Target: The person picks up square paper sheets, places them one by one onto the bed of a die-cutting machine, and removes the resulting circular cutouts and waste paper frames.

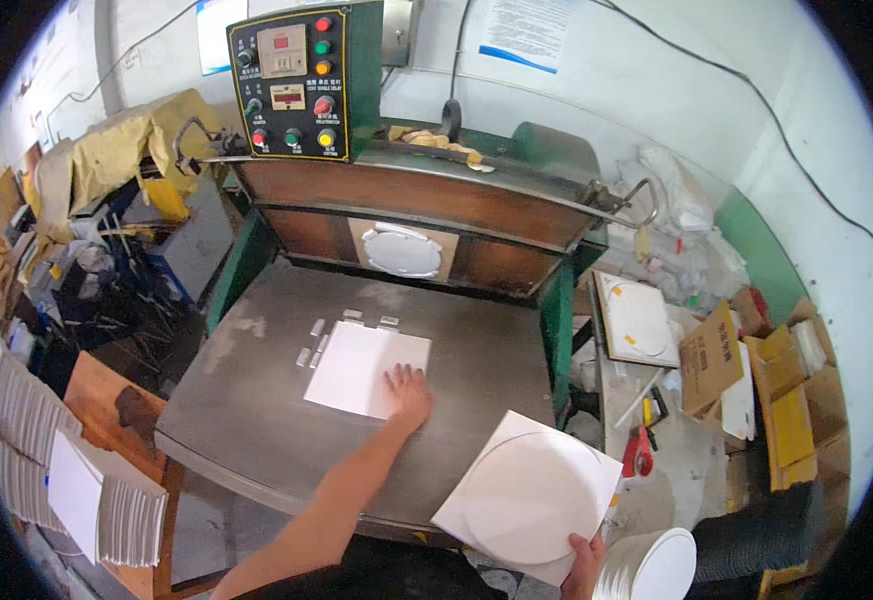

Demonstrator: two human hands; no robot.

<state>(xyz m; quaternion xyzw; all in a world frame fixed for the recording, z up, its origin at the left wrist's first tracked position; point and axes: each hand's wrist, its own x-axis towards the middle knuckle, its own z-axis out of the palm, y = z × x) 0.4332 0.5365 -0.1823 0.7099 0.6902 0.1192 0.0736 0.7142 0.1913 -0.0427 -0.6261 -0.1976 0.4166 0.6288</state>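
My left hand (409, 394) lies with its fingers spread on the right edge of a square white sheet (359, 368). That sheet sits flat on the grey press bed (257, 390), its upper and left edges beside several small blocks (353, 315). My right hand (584, 566) grips the lower right corner of a square white board (529, 490), tilted over the bed's front right edge. A circular cut line shows on this board. Just right of my right hand is a stack of round white discs (665, 568).
Behind the bed, a raised brown platen (307, 235) carries a round white die (402, 250). A control box (292, 85) stands above it. Stacked white sheets (132, 520) are at left. On the right-hand bench are a red tape dispenser (639, 452), another board (637, 315) and cardboard boxes (712, 360).
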